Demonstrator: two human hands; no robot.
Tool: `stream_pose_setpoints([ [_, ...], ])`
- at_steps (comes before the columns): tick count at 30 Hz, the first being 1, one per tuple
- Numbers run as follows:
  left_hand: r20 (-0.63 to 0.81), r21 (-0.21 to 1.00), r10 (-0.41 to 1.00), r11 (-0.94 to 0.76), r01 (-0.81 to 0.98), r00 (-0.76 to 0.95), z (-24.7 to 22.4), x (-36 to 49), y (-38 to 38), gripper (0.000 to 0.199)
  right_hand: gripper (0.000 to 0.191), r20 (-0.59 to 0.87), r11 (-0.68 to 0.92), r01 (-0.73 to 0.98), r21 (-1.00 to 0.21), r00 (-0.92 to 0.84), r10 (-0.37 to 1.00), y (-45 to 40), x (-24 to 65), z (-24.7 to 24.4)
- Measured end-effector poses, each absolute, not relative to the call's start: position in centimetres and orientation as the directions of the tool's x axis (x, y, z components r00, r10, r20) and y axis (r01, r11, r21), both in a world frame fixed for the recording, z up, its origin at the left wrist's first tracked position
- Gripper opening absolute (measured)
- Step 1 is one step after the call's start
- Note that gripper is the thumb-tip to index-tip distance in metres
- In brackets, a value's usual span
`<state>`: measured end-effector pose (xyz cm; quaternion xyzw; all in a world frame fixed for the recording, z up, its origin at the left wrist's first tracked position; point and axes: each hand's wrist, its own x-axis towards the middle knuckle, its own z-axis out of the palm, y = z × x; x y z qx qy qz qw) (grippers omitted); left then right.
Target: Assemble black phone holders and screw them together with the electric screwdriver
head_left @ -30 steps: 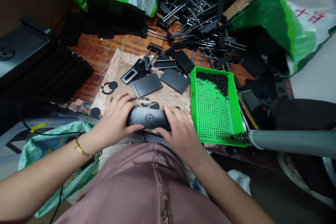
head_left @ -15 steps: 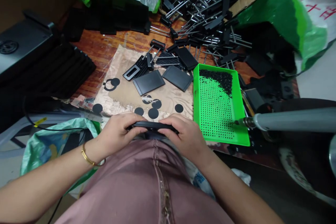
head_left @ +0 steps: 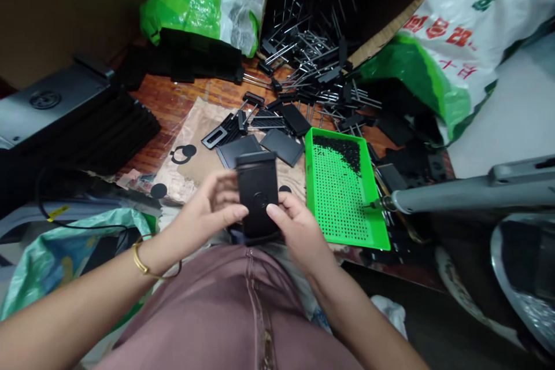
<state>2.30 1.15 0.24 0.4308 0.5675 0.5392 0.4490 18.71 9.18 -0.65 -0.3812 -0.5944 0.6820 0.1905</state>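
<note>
A black foldable phone stand is held upright in front of my body, its flat face with a round emblem towards me. My left hand grips its left edge, thumb in front and fingers partly behind, slightly blurred. My right hand pinches the lower right edge, thumb on the face beside the emblem. Just beyond lie flat black plates and a slotted black part on a worn cardboard sheet.
A green perforated tray with small black pieces stands right. A grey electric screwdriver points its bit over it. Behind lie many metal-rod parts. Stacked black stands fill the left. Bags stand at the back.
The phone stand has turned from edge-on to showing its broad face and been raised. My left fingers have loosened and spread behind it. The camera view has shifted.
</note>
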Motion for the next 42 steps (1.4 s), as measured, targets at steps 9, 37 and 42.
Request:
stream_pose_setpoints([
  [9, 0.011, 0.618, 1.000, -0.013, 0.786, 0.008, 0.5, 2.2, 1.7, 0.020, 0.049, 0.422, 0.733, 0.521, -0.438, -0.601, 0.679, 10.0, 21.7, 0.6],
  [37, 0.299, 0.644, 0.954, -0.183, 0.743, -0.025, -2.4, 2.4, 1.5, 0.016, 0.033, 0.252, 0.884, 0.422, -0.200, -0.850, 0.463, 9.9, 16.9, 1.3],
  [42, 0.240, 0.686, 0.971, -0.157, 0.710, -0.017, -2.1, 2.3, 1.6, 0.017, 0.030, 0.148, 0.824, 0.441, -0.356, -0.844, 0.516, 11.0, 18.4, 1.2],
])
